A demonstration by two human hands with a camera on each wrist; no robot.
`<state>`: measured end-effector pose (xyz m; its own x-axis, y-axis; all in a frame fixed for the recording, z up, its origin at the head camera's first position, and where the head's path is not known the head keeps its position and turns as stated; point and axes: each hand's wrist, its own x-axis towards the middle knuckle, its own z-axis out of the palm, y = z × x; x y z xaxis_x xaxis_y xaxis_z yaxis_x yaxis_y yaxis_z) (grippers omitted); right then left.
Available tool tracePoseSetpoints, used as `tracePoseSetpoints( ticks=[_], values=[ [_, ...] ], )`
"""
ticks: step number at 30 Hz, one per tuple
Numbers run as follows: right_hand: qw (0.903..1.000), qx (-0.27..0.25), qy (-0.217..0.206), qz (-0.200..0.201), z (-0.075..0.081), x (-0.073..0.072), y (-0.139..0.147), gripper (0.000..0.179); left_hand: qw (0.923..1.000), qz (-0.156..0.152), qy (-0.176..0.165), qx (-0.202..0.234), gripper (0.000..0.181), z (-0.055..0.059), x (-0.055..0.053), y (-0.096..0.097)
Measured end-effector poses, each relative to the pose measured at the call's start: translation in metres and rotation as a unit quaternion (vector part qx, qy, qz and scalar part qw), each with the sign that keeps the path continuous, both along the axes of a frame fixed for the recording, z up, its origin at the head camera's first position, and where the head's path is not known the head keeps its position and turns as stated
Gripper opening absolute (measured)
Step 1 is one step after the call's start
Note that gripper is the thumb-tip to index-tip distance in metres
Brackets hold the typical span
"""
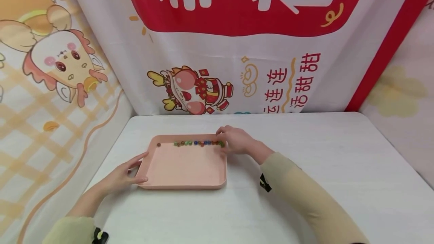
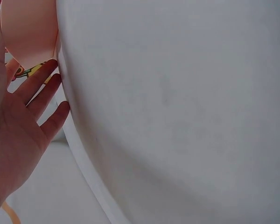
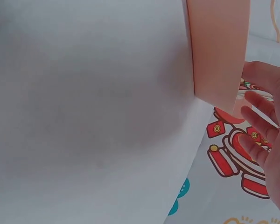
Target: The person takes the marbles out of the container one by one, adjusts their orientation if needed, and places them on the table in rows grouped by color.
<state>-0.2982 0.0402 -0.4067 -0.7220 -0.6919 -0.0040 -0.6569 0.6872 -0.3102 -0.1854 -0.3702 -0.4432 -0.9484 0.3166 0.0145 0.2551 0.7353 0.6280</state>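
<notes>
A shallow pink tray [image 1: 183, 166] lies on the white table. Along its far wall runs a row of several small glass marbles [image 1: 196, 143] in green, blue and reddish brown. One dark brown marble [image 1: 158, 144] sits apart near the far left corner. My left hand [image 1: 123, 174] is at the tray's left side, fingers spread, with thumb and index finger over the rim. In the left wrist view the other fingers [image 2: 39, 93] extend straight beside the tray. My right hand [image 1: 237, 140] touches the far right corner, its fingers [image 3: 259, 119] loosely bent around the outside.
The white table [image 1: 305, 183] extends to the right and in front of the tray. A printed cloth [image 1: 210, 55] with red lettering and a cartoon figure hangs behind it. Another patterned cloth [image 1: 51, 123] stands along the left, close to my left arm.
</notes>
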Motion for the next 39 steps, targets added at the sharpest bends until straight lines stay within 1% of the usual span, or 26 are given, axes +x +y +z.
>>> tracePoseSetpoints(
  ticks=[5,6,12,15,19,22,26,29,33,37,39],
  values=[
    [0.9995,0.008,-0.027,0.015,0.003,-0.009,-0.003,0.035,0.9999,-0.008,0.007,0.005,0.088,0.001,-0.001,0.0],
    [0.9994,0.01,-0.031,0.015,0.004,-0.011,-0.003,0.034,1.0,-0.005,0.006,0.005,0.088,0.0,-0.001,0.0],
    [0.9989,0.026,-0.035,-0.016,0.007,-0.018,-0.005,0.023,0.9999,0.001,-0.006,0.01,0.09,-0.001,-0.001,0.0],
    [0.9985,0.039,-0.031,-0.024,0.008,-0.02,-0.006,0.02,0.9999,0.002,-0.01,0.008,0.09,-0.001,-0.002,0.001],
    [0.9968,0.058,-0.043,-0.035,0.007,-0.021,-0.007,0.018,1.0,-0.003,-0.006,0.005,0.089,0.0,-0.002,0.001],
    [0.9948,0.069,-0.06,-0.046,0.006,-0.022,-0.008,0.016,1.0,-0.004,-0.006,0.005,0.089,0.0,-0.002,0.0],
    [0.9924,0.076,-0.077,-0.059,0.005,-0.022,-0.01,0.014,1.0,0.0,-0.009,0.003,0.09,-0.002,-0.002,0.0],
    [0.9914,0.082,-0.08,-0.063,0.004,-0.023,-0.012,0.013,0.9999,0.003,-0.012,0.005,0.091,-0.001,-0.001,0.0],
    [0.991,0.093,-0.072,-0.064,0.001,-0.023,-0.014,0.011,0.9999,0.002,-0.01,0.005,0.09,0.0,0.0,0.0],
    [0.99,0.093,-0.078,-0.072,-0.001,-0.021,-0.015,0.008,1.0,-0.003,-0.004,0.007,0.089,0.002,0.001,0.001],
    [0.9897,0.091,-0.083,-0.073,-0.002,-0.021,-0.016,0.008,1.0,0.0,-0.005,0.008,0.089,0.002,0.001,0.001]
  ],
)
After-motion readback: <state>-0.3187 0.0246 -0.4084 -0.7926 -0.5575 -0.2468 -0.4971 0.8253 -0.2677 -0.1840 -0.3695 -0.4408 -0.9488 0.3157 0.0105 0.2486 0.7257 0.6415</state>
